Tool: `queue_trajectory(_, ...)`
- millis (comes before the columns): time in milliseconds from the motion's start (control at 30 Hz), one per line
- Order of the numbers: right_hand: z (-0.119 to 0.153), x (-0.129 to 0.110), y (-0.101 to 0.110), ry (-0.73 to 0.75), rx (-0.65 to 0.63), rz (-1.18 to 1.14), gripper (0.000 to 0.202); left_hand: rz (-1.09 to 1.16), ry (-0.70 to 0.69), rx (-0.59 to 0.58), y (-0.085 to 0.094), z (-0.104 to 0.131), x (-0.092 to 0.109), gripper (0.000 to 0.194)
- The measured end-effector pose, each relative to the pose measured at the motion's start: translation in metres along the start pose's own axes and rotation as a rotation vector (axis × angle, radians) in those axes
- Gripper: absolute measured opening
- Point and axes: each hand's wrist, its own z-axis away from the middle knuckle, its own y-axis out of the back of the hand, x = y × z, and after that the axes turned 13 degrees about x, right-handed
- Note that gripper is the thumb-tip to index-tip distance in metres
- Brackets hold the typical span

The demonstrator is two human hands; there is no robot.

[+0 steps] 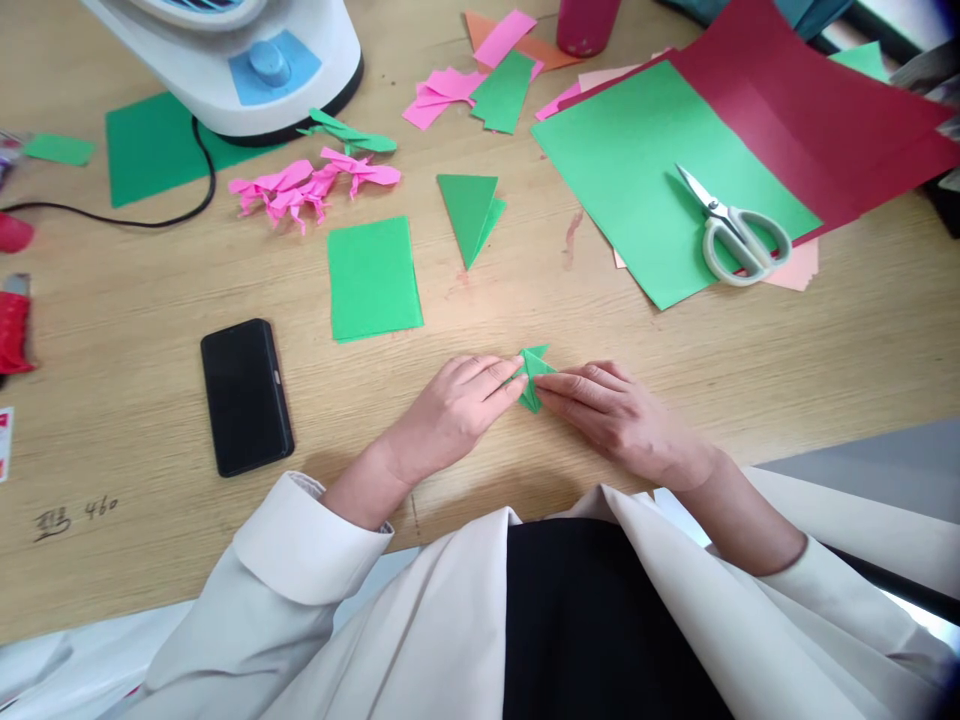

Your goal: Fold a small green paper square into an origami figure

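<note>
A small piece of folded green paper (534, 376) lies on the table close in front of me, with pointed flaps showing between my hands. From the left, my left hand (466, 400) presses its closed fingers on the paper's left side. My right hand (616, 412) has its fingers together on the right flap, pinching or pressing it. Fingertips hide part of the folds. Beyond the hands lie a folded green triangle (469, 210) and a stack of green paper squares (375, 280).
Left of my hands is a black phone (246, 398). White-handled scissors (739, 235) rest on a large green sheet (630, 170) over red sheets (817, 130). Pink folded paper figures (307, 188) lie near a white appliance (247, 60) with a black cord (112, 218). Pink scraps (446, 92) lie farther back.
</note>
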Motion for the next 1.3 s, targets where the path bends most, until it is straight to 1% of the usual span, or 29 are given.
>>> queue_trajectory(133, 0.002, -0.002, -0.003, -0.003, 0.037, 0.02, 0.039, -0.006, -0.005, 0.005, 0.001, -0.001, 0.001, 0.029)
queue_trajectory(367, 0.004, -0.01, -0.006, -0.02, 0.026, 0.044, 0.043, -0.009, -0.009, 0.001, 0.002, -0.002, 0.001, 0.028)
queue_trajectory(533, 0.005, -0.014, -0.008, -0.032, 0.036, 0.049, 0.046, -0.012, -0.003, -0.004, 0.002, -0.001, 0.001, 0.032)
queue_trajectory(733, 0.004, -0.015, -0.008, -0.011, 0.041, 0.077, 0.041, -0.048, -0.018, -0.025, 0.002, 0.0, 0.001, 0.032)
queue_trajectory(967, 0.003, -0.017, -0.008, -0.041, 0.036, 0.073, 0.041, -0.082, -0.018, -0.033, 0.004, -0.002, 0.001, 0.032)
queue_trajectory(1133, 0.002, -0.016, -0.01, -0.041, 0.064, 0.051, 0.045, -0.14, -0.007, -0.081, 0.004, -0.004, 0.004, 0.042)
queue_trajectory(1300, 0.003, -0.016, -0.011, -0.038, 0.064, 0.069, 0.04, -0.185, 0.007, -0.121, 0.003, -0.004, 0.008, 0.044)
